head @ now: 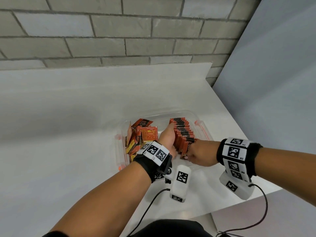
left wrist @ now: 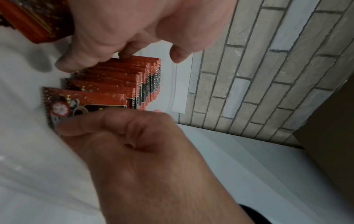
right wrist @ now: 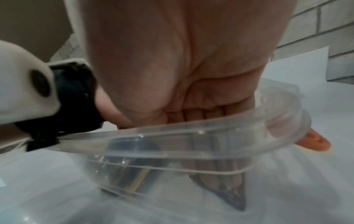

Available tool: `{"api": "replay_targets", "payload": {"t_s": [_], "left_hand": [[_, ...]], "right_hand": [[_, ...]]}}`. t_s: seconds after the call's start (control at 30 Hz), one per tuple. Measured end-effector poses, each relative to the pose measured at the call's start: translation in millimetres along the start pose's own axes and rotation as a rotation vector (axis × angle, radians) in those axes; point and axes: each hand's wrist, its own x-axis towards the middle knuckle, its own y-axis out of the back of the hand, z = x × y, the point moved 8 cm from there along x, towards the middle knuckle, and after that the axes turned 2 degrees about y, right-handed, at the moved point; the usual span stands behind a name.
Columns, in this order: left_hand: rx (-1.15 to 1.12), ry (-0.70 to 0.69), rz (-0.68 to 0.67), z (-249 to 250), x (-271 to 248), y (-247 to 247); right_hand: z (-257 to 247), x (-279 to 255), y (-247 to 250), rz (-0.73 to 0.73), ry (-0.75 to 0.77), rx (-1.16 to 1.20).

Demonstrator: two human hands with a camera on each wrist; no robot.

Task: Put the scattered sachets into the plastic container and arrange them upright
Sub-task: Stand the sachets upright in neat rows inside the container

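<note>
On the white counter (head: 68,103) by the brick wall (head: 119,31), the head view shows a clear container (head: 203,129) with orange clips. Inside it, a row (head: 183,132) of red-and-black sachets stands on edge along the right side, leaning like tipped dominoes; a loose pile (head: 136,139) lies jumbled at the left. The left hand (head: 168,139) rests against the row's left flank, and the right hand (head: 199,153) is at its near end, on the nearest sachet.

From the left wrist, the left hand (left wrist: 118,33) has its fingers bent, tips touching the sachets' top edges, steadying rather than gripping. The right hand (left wrist: 134,136) is curled over the front sachet (left wrist: 86,98), a glossy red packet with serrated edges and a dark printed panel; its fingers seem to pinch it, though the contact is hidden.

From the right wrist, only the palm (right wrist: 191,68) shows above the container rim (right wrist: 210,133); the fingers dip inside, blurred, so the hold cannot be confirmed here.

As a judgement, the row is the risk: thin, slick packets leaning together could fan flat if either hand lifts too soon, and pushing the front one in at a slant could wedge it crooked. The pile remains unsorted.
</note>
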Motion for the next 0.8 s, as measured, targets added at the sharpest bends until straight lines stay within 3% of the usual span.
{"api": "replay_targets", "payload": {"t_s": [0.17, 0.47, 0.8], "left_hand": [[-0.048, -0.017, -0.013, 1, 3, 0], [-0.130, -0.061, -0.008, 2, 16, 2], [-0.078, -0.073, -0.036, 0, 31, -2]], "right_hand": [[9, 11, -4, -0.085, -0.064, -0.070], [9, 18, -1, 0.029, -0.056, -0.038], [11, 17, -2, 0.004, -0.061, 0.023]]}}
